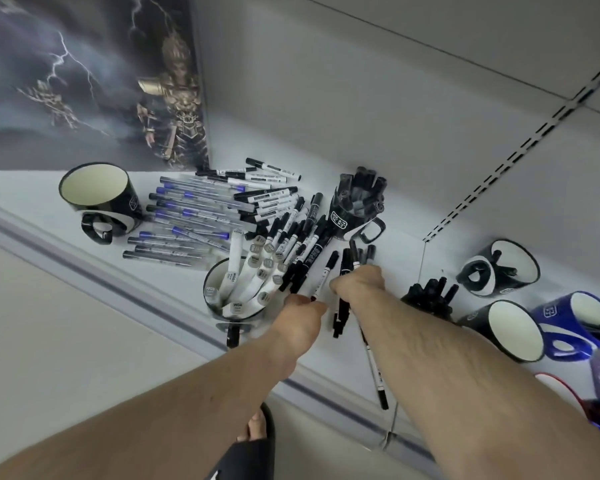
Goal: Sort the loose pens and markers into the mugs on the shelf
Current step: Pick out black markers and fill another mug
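While a sandalled foot [255, 427] shows on the floor at the bottom edge, both bare forearms reach up and forward onto the white shelf [84, 271]. Right hand [359, 284] is curled round a bunch of black-capped pens [342, 313], some ends sticking down below the fist, one long white marker [374, 372] hanging past the shelf's front edge. Left hand [302, 308] pinches a thin pen [323, 278] at its lower end, fingertips together on it. Just left of that hand stands a black mug [229, 303] packed with grey-capped white markers [253, 271]. Beyond the hands lies the loose pile – black-and-white markers [293, 237] fanned across the shelf middle, clear pens with blue grips [184, 216] laid in rows further left. Behind the pile a black mug [355, 209] holds black-capped pens; far left another black mug [99, 199] with a cream inside. On the right, more black mugs [499, 271] and a blue mug [582, 323]. A dark poster with lightning [90, 81] leans at the back left corner.
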A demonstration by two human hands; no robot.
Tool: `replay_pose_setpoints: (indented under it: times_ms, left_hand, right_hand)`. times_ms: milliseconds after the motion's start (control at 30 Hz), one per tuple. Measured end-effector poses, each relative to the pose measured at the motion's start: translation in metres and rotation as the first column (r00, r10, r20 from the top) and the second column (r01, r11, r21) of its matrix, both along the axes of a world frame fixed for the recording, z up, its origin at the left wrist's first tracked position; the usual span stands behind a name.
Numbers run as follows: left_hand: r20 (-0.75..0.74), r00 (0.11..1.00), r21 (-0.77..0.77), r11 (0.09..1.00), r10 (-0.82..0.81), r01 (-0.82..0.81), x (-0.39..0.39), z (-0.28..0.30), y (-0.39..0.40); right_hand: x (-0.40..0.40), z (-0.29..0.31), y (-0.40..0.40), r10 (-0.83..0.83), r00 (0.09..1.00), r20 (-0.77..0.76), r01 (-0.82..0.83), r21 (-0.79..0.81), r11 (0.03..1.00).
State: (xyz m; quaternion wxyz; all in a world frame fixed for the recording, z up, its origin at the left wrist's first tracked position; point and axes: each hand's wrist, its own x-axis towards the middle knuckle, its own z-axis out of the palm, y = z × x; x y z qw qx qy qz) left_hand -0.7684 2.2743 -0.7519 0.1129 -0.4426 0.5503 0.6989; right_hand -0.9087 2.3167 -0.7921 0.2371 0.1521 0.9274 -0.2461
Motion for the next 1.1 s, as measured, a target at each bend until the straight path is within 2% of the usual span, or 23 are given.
replay_pose_setpoints:
  times_ms: [167,267,400,467,600,667,767,867,967,1100]
  left_hand:
    - [-0.051,0.999,-0.047,0.999,-0.014,0.012,-0.006,-0.003,0.007]
    - [-0.081,0.997,-0.018,1.000,0.003,-0.004,-0.007,-0.001,0.008]
    - [-0.113,0.993,0.012,1.000,0.018,-0.016,-0.007,0.005,0.004]
    - [-0.204,0.979,0.088,0.996,0.010,0.008,-0.008,0.012,0.003]
    - [-0.288,0.958,0.412,0.905,0.016,0.109,-0.010,0.030,0.008]
    - [-0.296,0.955,0.480,0.866,0.007,0.142,-0.009,0.037,0.014]
    - [-0.347,0.938,0.497,0.847,-0.005,0.188,-0.007,0.043,0.019]
    - [-0.367,0.930,0.570,0.791,0.005,0.221,-0.006,0.048,0.021]
    - [-0.418,0.908,0.604,0.756,0.032,0.251,-0.004,0.051,0.025]
    - [-0.456,0.887,0.606,0.757,0.080,0.243,-0.002,0.052,0.023]
  right_hand:
    - [-0.001,0.014,0.008,-0.052,0.995,0.081,0.060,-0.098,0.993]
    - [0.005,0.027,0.007,-0.032,0.997,0.074,0.042,-0.132,0.990]
    - [0.031,0.049,0.011,-0.052,0.992,0.112,0.084,-0.312,0.946]
    - [0.049,0.064,0.018,-0.041,0.995,0.095,0.078,-0.417,0.905]
    - [0.081,0.088,0.038,0.038,0.999,0.030,-0.016,-0.543,0.839]
    - [0.089,0.096,0.050,0.100,0.990,-0.097,-0.135,-0.492,0.860]
    - [0.100,0.107,0.063,0.269,0.932,-0.242,-0.347,-0.386,0.855]
    - [0.108,0.111,0.074,0.407,0.869,-0.282,-0.481,-0.284,0.830]
    - [0.115,0.113,0.082,0.382,0.855,-0.349,-0.486,-0.285,0.826]
    - [0.124,0.108,0.088,0.309,0.729,-0.611,-0.475,-0.126,0.871]
